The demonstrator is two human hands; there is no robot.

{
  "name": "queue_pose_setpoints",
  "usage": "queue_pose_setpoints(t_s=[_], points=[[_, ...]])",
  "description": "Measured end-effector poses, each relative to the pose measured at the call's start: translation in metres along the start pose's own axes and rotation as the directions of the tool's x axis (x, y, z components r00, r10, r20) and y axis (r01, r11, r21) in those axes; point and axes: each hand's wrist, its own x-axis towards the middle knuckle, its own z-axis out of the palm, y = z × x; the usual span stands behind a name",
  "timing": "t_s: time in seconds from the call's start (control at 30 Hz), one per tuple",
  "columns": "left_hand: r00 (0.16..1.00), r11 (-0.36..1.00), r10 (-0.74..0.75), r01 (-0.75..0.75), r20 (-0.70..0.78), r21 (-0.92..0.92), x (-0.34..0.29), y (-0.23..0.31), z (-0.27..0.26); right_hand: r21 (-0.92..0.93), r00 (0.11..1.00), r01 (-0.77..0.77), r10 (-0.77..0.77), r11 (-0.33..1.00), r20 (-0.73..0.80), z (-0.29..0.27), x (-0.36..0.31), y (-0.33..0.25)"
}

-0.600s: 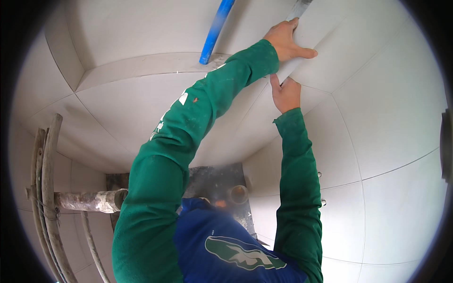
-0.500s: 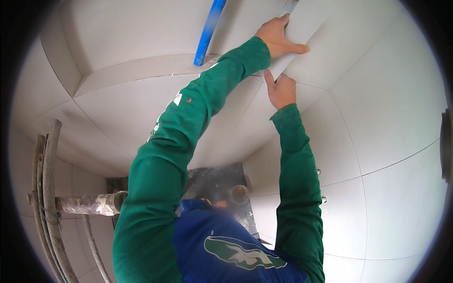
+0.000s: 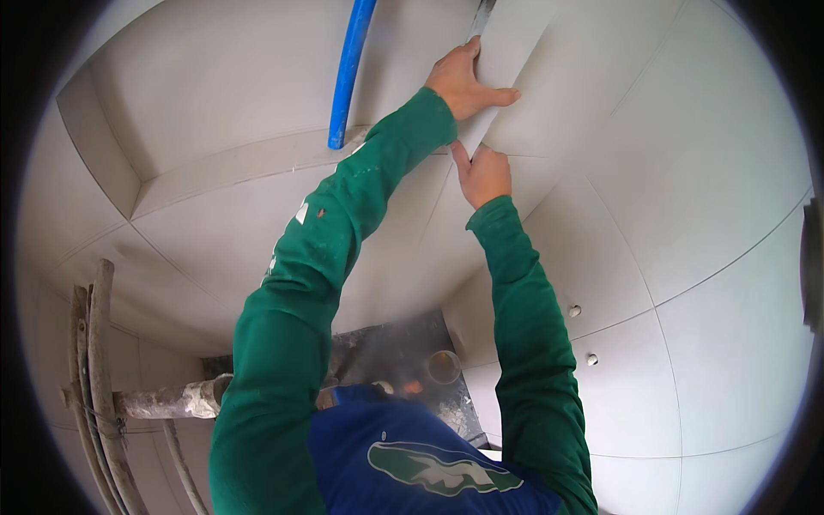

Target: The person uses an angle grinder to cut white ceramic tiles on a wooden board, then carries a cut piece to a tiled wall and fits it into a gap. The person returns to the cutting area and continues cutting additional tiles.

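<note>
A long, narrow strip of pale tile [image 3: 512, 47] lies slanted against the tiled corner, its upper end running out at the top of the view. My left hand [image 3: 463, 84] is closed around the strip's left edge, with the thumb stretched across its face. Just below, my right hand [image 3: 487, 178] grips the strip's lower end, thumb on the left side; its other fingers are mostly hidden. A grey edge [image 3: 481, 19] shows beside the strip above my left hand.
A blue pipe [image 3: 349, 81] hangs left of my hands, beside a tiled ledge [image 3: 232, 170]. Wooden poles [image 3: 101, 360] are tied together at the left. Far below, a round bucket [image 3: 444, 367] stands on a dark, dusty floor. Two pipe outlets [image 3: 592, 359] stick out of the right wall.
The view has shifted, so the pipe, walls and both hands sit further left and slightly lower. Both hands keep the same hold on the tile strip.
</note>
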Motion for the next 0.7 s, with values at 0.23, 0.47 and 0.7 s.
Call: queue_pose_setpoints(t_s=[0.23, 0.47, 0.7], points=[[0.988, 0.987, 0.142, -0.137, -0.06, 0.087, -0.041, 0.023, -0.005, 0.277, 0.999, 0.021, -0.006, 0.961, -0.053, -0.007, -0.041, -0.029], [0.92, 0.972, 0.227, -0.233, 0.319, -0.02, -0.11, 0.055, 0.06, 0.392, 0.942, -0.031, 0.159, 0.92, -0.297, 0.023, -0.168, 0.028], [0.787, 0.968, 0.202, -0.07, 0.583, -0.242, -0.257, -0.061, 0.225, 0.161, 0.705, -0.699, 0.633, 0.697, 0.319, 0.032, -0.335, 0.08]])
